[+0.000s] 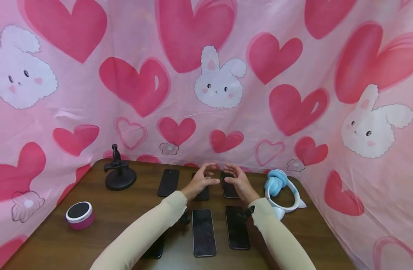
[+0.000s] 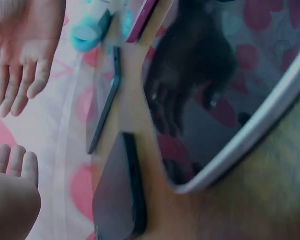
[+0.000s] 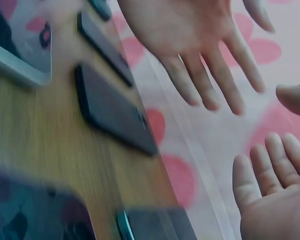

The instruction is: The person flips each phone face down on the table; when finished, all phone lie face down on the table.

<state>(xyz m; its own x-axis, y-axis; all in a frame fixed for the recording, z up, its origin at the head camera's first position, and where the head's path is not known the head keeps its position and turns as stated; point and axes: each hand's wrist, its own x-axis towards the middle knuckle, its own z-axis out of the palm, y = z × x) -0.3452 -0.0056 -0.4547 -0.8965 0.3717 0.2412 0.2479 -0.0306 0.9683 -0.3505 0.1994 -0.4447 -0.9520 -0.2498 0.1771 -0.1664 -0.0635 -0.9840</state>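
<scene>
Black rectangular phone (image 1: 229, 192) lies on the brown wood-grain table (image 1: 135, 210), just right of centre in the head frame, partly covered by the right hand (image 1: 238, 181). Second dark rectangular phone (image 1: 203, 194) lies left of it, partly behind the left hand (image 1: 201, 182). Both hands raised, apart, palms facing — fingers loosely bent, empty. Blue-and-white over-ear headphones (image 1: 276, 185) lie lower right; black round-based stand (image 1: 120, 180) lower left.
</scene>
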